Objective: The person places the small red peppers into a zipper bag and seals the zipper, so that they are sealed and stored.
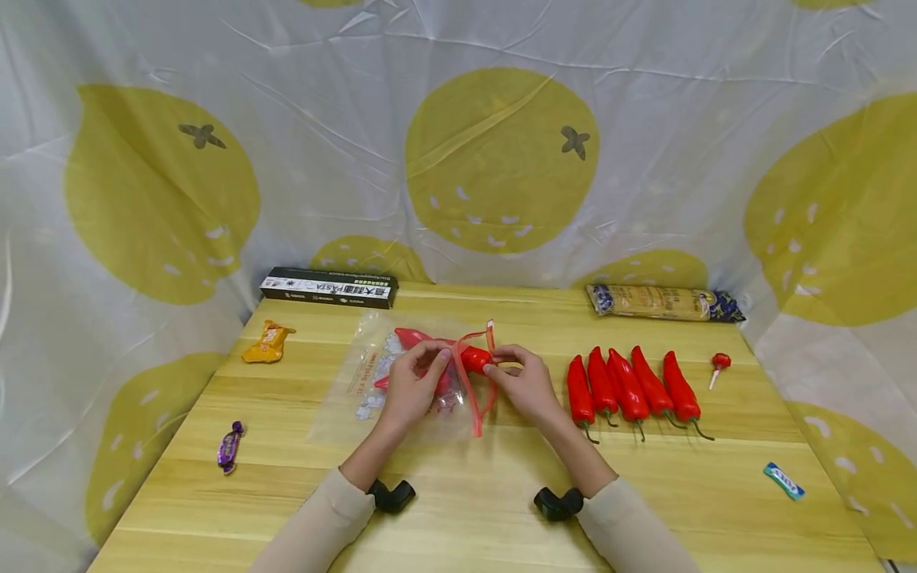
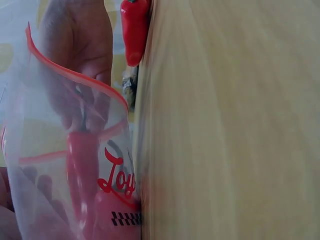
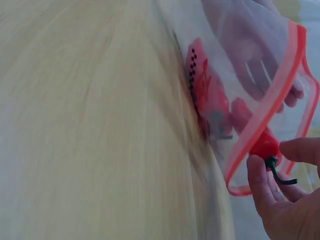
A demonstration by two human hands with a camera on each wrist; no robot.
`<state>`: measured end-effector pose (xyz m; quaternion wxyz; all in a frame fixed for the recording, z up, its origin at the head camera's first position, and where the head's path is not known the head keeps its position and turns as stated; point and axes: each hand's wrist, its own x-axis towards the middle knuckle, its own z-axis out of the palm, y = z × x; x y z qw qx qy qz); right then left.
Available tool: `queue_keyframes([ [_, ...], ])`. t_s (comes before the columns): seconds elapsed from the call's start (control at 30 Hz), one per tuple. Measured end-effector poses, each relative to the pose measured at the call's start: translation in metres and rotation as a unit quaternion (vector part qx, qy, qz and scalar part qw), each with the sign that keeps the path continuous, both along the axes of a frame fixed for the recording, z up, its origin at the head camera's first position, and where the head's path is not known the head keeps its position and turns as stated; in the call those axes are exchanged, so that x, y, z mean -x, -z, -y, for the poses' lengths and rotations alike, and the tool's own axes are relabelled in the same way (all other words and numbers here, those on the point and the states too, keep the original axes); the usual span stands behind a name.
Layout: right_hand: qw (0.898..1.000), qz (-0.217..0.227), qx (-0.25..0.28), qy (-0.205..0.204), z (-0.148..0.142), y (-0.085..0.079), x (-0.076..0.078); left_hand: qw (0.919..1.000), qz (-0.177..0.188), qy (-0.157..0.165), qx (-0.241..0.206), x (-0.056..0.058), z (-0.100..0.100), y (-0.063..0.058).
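A clear zip bag point(image 1: 337, 410) with a red zip edge lies on its side, its mouth facing right. Inside it are red chili peppers point(image 3: 216, 100), seen through the plastic. My left hand point(image 1: 413, 386) pinches the upper side of the bag near the mouth. Another chili pepper point(image 3: 265, 148) passes through the opening, tip inward, its green stem outside. Thumb and fingers of my right hand point(image 1: 528, 386) grip this pepper at its stem end, right at the red zip edge.
Several red chili peppers point(image 1: 626, 386) lie in a row right of the bag. A black pasta box point(image 1: 329, 288) and a pasta packet point(image 1: 655, 303) stand along the back. Wrapped sweets, an orange one point(image 1: 267, 344), a purple one point(image 1: 229, 447) and a teal one point(image 1: 784, 481), and a lollipop point(image 1: 720, 362) lie around.
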<state>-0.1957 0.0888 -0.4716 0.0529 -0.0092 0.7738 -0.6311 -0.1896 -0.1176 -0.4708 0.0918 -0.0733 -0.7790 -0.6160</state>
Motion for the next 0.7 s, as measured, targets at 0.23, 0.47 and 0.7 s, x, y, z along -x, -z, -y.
queue_keyframes([
  [0.23,0.995,0.005,0.097,-0.027,0.008,0.001,0.006,0.9986,0.009,0.029,-0.043,-0.003,-0.003,-0.011],
  [0.47,0.996,0.006,0.091,-0.020,-0.009,-0.001,-0.004,0.9976,0.039,0.027,-0.051,-0.008,-0.001,-0.022],
  [0.7,0.996,0.020,0.091,-0.014,-0.028,-0.002,-0.016,0.9959,0.061,0.025,-0.062,-0.007,-0.001,-0.020],
])
